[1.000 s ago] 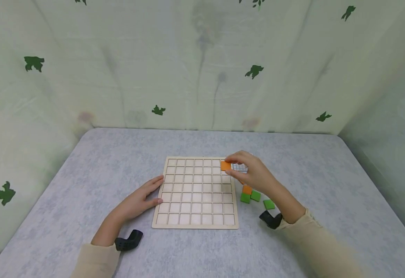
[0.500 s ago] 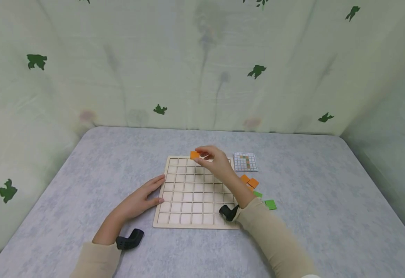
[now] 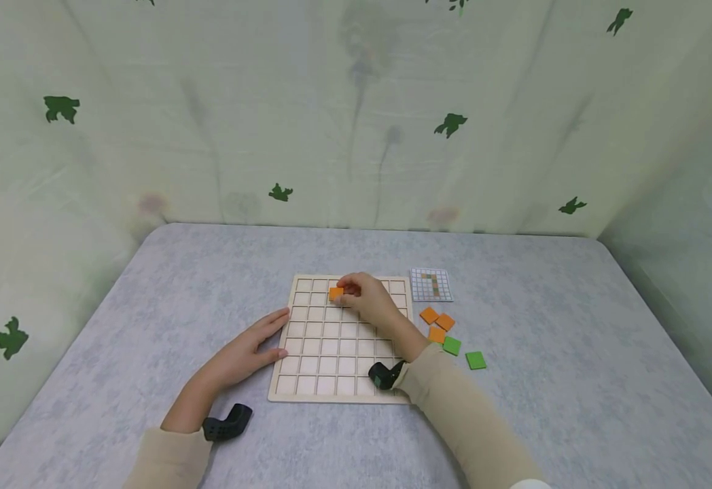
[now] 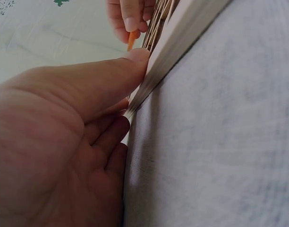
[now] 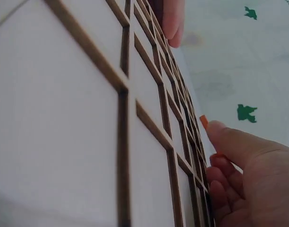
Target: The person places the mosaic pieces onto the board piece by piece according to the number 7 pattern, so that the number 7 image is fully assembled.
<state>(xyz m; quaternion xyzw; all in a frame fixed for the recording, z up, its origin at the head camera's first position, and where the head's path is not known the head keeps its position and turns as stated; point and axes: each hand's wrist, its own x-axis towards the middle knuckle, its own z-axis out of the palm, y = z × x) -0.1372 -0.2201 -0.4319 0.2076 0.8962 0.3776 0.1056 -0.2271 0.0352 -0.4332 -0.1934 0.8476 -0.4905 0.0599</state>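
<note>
A square wooden grid board (image 3: 327,385) lies on the table. My right hand (image 3: 365,299) pinches an orange square tile (image 3: 335,293) between thumb and fingertips over the upper rows of cells, left of the board's middle. The same tile edge (image 5: 204,121) shows at the thumb tip in the right wrist view, close over the grid. My left hand (image 3: 240,353) rests at the board's left edge, its fingers fairly straight. In the left wrist view the thumb (image 4: 111,78) lies along the board's side wall, with the other fingers below it.
Right of the board lie loose orange tiles (image 3: 445,322) and green tiles (image 3: 475,360), one green tile partly covered by the right forearm. Behind them is a small pattern card (image 3: 432,284) with a printed grid. A pale curtain (image 3: 356,122) hangs behind the table.
My right hand has carried the orange tile leftward from the board's upper right corner, past its back edge, then down toward the grid. The left hand has stayed put.
</note>
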